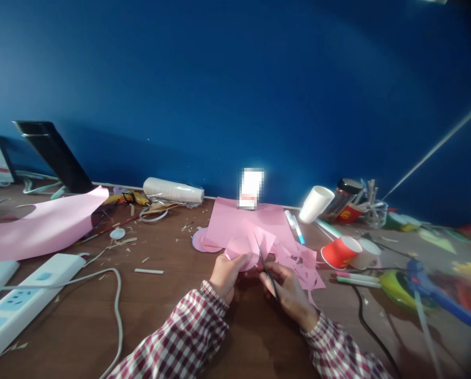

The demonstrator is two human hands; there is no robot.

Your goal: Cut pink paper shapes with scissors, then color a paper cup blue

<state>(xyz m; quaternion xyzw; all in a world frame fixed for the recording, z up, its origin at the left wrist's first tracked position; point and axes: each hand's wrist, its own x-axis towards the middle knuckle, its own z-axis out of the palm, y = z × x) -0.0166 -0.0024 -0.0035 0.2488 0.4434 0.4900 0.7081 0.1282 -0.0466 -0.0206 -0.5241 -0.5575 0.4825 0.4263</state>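
Left hand (224, 275) pinching one smooth, round-edged pink paper (237, 248) above the brown table (168, 300); right hand (293, 296) gripping one slender pair of scissors (274, 287), blades at the paper. Beyond, one flat sheet (228, 217).

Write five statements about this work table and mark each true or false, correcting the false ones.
1. The left hand grips pink paper. True.
2. The right hand holds a white marker. False: the right hand holds scissors.
3. The stack of white cups stands upright. False: the stack of white cups lies on its side.
4. The power strip is at the left of the picture. True.
5. The wall behind the table is yellow. False: the wall is blue.
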